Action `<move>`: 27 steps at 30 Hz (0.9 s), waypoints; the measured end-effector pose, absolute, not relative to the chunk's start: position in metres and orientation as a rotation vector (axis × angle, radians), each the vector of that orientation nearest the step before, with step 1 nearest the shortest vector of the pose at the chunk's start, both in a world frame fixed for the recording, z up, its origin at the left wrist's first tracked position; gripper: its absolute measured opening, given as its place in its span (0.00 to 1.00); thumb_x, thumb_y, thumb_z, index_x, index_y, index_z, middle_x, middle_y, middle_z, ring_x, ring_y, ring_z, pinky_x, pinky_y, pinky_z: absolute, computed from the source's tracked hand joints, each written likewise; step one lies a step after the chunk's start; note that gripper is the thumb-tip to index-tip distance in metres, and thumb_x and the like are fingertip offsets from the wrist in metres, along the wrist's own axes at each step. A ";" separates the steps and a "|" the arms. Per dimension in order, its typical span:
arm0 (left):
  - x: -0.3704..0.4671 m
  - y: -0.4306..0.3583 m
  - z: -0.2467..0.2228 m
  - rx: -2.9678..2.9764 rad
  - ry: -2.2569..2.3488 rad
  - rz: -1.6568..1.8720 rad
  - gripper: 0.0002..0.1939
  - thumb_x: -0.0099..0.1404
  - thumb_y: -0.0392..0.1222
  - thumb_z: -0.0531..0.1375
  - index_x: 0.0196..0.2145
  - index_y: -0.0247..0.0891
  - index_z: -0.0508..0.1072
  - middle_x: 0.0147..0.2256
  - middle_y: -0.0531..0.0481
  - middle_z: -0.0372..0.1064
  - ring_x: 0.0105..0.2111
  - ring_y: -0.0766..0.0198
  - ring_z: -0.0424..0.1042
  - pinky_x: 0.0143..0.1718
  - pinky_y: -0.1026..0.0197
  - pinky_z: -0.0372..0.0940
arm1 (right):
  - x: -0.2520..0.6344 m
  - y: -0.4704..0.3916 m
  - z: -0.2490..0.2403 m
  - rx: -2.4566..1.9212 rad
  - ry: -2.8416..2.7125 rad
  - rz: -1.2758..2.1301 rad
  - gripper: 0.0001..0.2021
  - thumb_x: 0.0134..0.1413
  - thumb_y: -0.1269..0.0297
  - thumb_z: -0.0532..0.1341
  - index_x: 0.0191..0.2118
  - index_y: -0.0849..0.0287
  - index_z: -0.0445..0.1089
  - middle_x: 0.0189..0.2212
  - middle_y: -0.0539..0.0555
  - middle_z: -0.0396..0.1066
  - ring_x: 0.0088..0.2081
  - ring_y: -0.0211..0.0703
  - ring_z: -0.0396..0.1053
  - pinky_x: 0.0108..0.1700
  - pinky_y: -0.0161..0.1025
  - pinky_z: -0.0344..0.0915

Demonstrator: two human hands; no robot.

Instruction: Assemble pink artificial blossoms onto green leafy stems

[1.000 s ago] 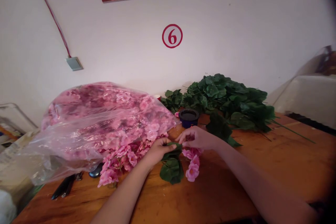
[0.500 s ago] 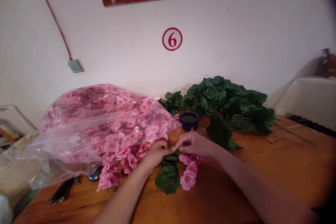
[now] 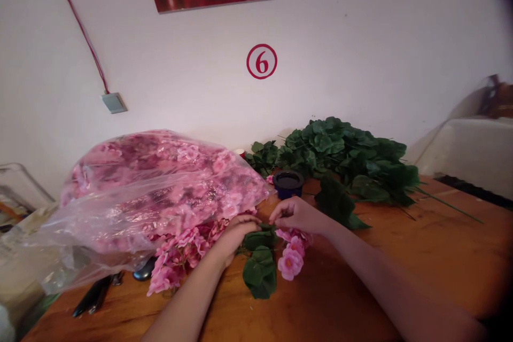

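My left hand (image 3: pixel 239 232) is closed on a green leaf stem (image 3: pixel 260 267), whose broad leaves hang down over the table. Close beside it, my right hand (image 3: pixel 294 215) is pinched at the upper end of a pink flower spray (image 3: pixel 292 259), and its blossoms hang below the fingers. The fingertips of both hands are nearly together. Loose pink flowers (image 3: pixel 176 259) lie left of my left forearm. Behind my right hand stands a small dark blue pot (image 3: pixel 287 184) with dark contents.
A clear plastic bag (image 3: pixel 160 187) full of pink flowers covers the left of the wooden table (image 3: pixel 320 299). Green leaves (image 3: pixel 344 149) are heaped at the back right, with one large leaf (image 3: pixel 336 200) nearer. A black tool (image 3: pixel 93 295) lies front left.
The fingertips have parted slightly. The leaves and flower spray have shifted a little to the right, the blossoms also upward. The red light on the pot no longer shows.
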State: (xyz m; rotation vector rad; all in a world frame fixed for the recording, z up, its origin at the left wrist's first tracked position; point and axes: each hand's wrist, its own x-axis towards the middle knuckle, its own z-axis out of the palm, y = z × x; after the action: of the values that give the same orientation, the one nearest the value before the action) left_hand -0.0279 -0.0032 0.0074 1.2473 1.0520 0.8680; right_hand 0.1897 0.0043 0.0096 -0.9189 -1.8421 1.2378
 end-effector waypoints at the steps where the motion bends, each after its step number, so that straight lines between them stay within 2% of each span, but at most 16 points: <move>1: -0.028 -0.002 0.007 1.243 1.045 0.876 0.10 0.47 0.37 0.62 0.31 0.35 0.76 0.25 0.51 0.73 0.25 0.66 0.69 0.29 0.65 0.59 | 0.191 0.003 0.013 -0.905 -1.848 1.266 0.11 0.45 0.65 0.64 0.36 0.63 0.76 0.26 0.53 0.74 0.24 0.34 0.67 0.27 0.31 0.60; 9: -0.021 0.000 0.000 1.236 1.052 0.875 0.09 0.40 0.35 0.66 0.24 0.35 0.72 0.20 0.53 0.71 0.21 0.68 0.66 0.25 0.66 0.56 | 0.192 -0.002 0.019 -0.859 -1.938 1.271 0.13 0.45 0.62 0.65 0.37 0.63 0.77 0.29 0.55 0.75 0.29 0.38 0.70 0.31 0.33 0.63; 14: -0.020 0.000 -0.001 1.305 1.026 0.916 0.15 0.39 0.43 0.72 0.20 0.34 0.70 0.20 0.54 0.68 0.22 0.69 0.65 0.27 0.67 0.55 | 0.188 0.004 0.009 -0.889 -1.905 1.303 0.12 0.44 0.62 0.66 0.36 0.62 0.77 0.28 0.53 0.75 0.27 0.37 0.70 0.31 0.33 0.64; 19: -0.021 0.000 -0.001 1.361 0.973 0.910 0.17 0.41 0.48 0.71 0.23 0.34 0.72 0.20 0.55 0.66 0.22 0.71 0.62 0.27 0.67 0.54 | 0.187 0.007 0.006 -0.880 -1.839 1.284 0.11 0.44 0.61 0.67 0.33 0.63 0.76 0.27 0.53 0.75 0.27 0.37 0.70 0.32 0.34 0.64; 27: -0.022 -0.007 0.004 1.380 1.096 0.790 0.16 0.38 0.44 0.72 0.23 0.34 0.74 0.21 0.53 0.71 0.21 0.67 0.66 0.26 0.65 0.57 | 0.186 0.007 0.005 -0.856 -1.835 1.297 0.13 0.45 0.59 0.66 0.34 0.63 0.74 0.31 0.55 0.76 0.32 0.39 0.71 0.36 0.36 0.65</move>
State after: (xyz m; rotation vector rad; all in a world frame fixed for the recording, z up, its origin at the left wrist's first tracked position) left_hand -0.0220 -0.0069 0.0036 1.3799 1.0962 0.7898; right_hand 0.1861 0.0069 0.0055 -0.8557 -1.8350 1.2969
